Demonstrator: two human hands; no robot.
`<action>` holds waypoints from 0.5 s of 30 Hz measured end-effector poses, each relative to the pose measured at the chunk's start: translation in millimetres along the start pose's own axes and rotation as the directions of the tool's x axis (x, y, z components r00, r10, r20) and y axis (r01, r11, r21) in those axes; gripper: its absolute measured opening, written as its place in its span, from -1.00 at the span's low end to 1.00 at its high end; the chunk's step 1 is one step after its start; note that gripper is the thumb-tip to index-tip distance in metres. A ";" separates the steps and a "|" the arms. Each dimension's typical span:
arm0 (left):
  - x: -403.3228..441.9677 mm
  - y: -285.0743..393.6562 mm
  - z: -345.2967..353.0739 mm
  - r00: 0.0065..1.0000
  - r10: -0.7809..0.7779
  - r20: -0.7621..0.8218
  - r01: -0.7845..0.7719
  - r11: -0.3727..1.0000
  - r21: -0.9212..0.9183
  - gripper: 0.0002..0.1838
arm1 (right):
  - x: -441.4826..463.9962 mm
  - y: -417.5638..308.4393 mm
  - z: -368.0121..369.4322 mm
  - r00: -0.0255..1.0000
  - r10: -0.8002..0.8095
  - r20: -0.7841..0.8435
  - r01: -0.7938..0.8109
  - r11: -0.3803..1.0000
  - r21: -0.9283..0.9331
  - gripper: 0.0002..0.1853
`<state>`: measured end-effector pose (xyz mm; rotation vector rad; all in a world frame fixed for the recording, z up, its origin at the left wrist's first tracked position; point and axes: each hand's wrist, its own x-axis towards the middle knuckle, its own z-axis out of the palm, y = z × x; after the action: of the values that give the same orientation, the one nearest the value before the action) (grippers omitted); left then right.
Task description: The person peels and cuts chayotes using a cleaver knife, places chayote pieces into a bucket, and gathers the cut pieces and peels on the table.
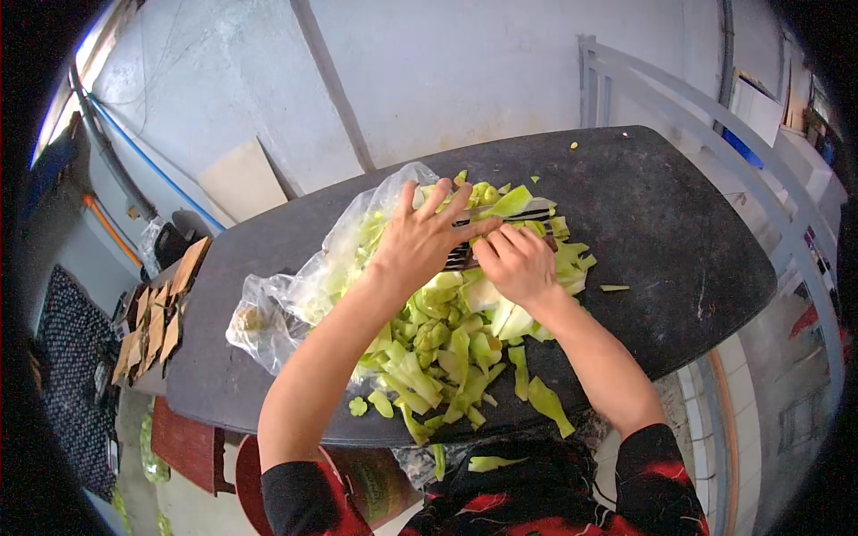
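Observation:
A heap of pale green vegetable peelings and cut pieces [429,339] lies on the dark table. My left hand [420,230] is open over the heap, its fingers spread and its thumb reaching toward my right hand [520,261]. The fingers of my right hand are curled closed over the heap; what they hold is hidden. Under and between the hands shows a dark slotted thing [460,258], mostly covered, whose kind I cannot make out. A clear plastic bag [277,304] lies under the left side of the heap.
The black table [661,232] has rounded corners and a few scraps on it. Grey metal railing [697,94] stands at the right. Flattened cardboard [156,322] is at the left, and a red bucket [255,482] stands below the near edge.

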<state>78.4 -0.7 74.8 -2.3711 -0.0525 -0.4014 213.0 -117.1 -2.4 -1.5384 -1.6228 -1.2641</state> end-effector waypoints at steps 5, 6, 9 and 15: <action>-0.4 -2.8 9.7 0.998 -0.060 -0.030 0.061 0.998 0.028 -0.29 | 0.4 -0.2 -1.5 0.999 0.024 0.037 -0.025 0.999 0.023 -0.90; 0.7 -4.1 9.5 0.998 -0.061 -0.031 0.062 0.998 0.028 -0.29 | 1.4 -0.2 -1.3 1.000 0.024 -0.004 -0.024 0.999 0.035 -0.89; 0.7 -5.5 8.2 0.995 -0.099 -0.012 0.099 0.995 0.014 -0.30 | -1.2 -0.5 2.2 1.000 0.018 0.016 -0.019 0.999 0.026 -0.89; 16.9 -0.5 10.5 1.000 0.013 0.011 -0.013 0.999 0.038 -0.37 | -0.6 -6.9 0.3 0.999 -0.008 0.049 0.005 0.998 0.058 -0.91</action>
<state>97.3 5.4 72.9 -2.3352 -0.0493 -0.3777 206.5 -116.4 -4.8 -1.5413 -1.6814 -1.1814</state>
